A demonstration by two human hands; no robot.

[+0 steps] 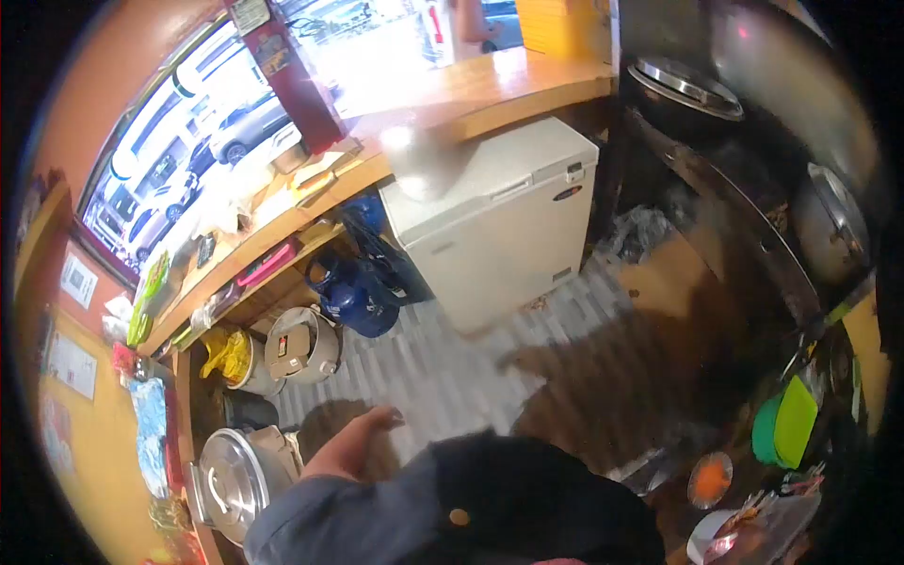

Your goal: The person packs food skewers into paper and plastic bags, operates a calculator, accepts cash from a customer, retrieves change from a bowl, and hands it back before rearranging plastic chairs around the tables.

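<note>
My left hand (365, 435) is at the lower middle, held out over the grey striped floor (438, 381). Its fingers are blurred and mostly turned away, and no object shows in it. Dark clothing (527, 494) with a round button fills the bottom of the view and hides my right hand. Nearest the left hand are a large lidded metal pot (232, 478) and a white bucket (318, 363) with a cardboard piece on top. A blue gas cylinder (363, 306) stands just beyond the bucket.
Ahead is a white chest freezer (499, 231) under a wooden counter (490, 89). Big pots, one with a metal lid (687, 87), stand on the right. Lower right are a green plastic item (796, 424), a dish of orange food (711, 478) and a white bowl (704, 537).
</note>
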